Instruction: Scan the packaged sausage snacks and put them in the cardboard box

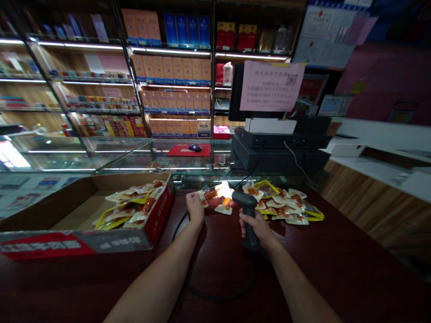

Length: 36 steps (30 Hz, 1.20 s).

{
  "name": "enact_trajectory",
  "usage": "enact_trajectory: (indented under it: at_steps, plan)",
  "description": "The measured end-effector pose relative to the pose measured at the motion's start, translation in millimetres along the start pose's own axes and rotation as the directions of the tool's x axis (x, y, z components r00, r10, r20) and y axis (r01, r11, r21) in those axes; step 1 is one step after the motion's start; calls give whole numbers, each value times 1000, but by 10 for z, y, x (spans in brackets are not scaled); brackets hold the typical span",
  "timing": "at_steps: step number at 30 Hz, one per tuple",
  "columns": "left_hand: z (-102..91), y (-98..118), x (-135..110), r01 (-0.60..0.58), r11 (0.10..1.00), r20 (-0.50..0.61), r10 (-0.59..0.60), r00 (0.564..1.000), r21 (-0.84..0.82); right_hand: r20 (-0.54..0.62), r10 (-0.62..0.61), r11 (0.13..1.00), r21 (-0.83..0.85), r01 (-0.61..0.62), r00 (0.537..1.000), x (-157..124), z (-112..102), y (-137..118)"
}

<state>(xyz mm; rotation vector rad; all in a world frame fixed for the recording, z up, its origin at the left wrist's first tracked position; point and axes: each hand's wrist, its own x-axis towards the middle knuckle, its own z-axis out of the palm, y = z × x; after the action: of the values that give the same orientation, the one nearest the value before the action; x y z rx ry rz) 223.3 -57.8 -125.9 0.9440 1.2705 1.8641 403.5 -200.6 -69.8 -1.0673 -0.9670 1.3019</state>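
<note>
My right hand (256, 225) is wrapped round the handle of a dark barcode scanner (246, 200), whose head points left. Bright light from it falls on the snack packets in front. My left hand (195, 207) pinches the left end of a clear snack packet (210, 193) with reddish-brown food inside. Just below the lit spot, another packet (224, 206) lies on the dark red table (215, 264). To the right of the scanner spreads a pile of similar packets (286, 205), some with yellow edges. The scanner's black cable (232, 297) loops across the table between my forearms.
An open cardboard box (124, 241) with several packets (134, 204) stands on the left. Behind the table are a glass counter (134, 154), a mouse (194, 147) on a red mat, and a cash register (279, 150) with a pink notice (269, 86). Stocked shelves line the back.
</note>
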Motion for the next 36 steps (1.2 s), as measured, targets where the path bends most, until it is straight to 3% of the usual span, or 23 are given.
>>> enact_trajectory:
  at_steps: [16, 22, 26, 29, 36]
  plan:
    - [-1, 82, -38, 44, 998, 7, -44, 999, -39, -23, -5, 999, -38, 4, 1000, -15, 33, -11]
    - [70, 369, -105, 111, 982, -35, -118, 992, -150, -15, 37, 999, -8, -37, 999, -5, 119, 35]
    - [31, 708, -55, 97, 961, -77, -121, 990, -259, 71, 63, 998, -1, -63, 996, -12, 337, -36]
    - [-105, 958, 106, 60, 945, -132, -107, 985, -320, 155, 83, 997, -25, -80, 984, -5, 601, -167]
    - [-777, 1394, 617, -68, 938, -275, -30, 961, -339, 313, 17, 1000, -13, -14, 950, 100, 1356, -297]
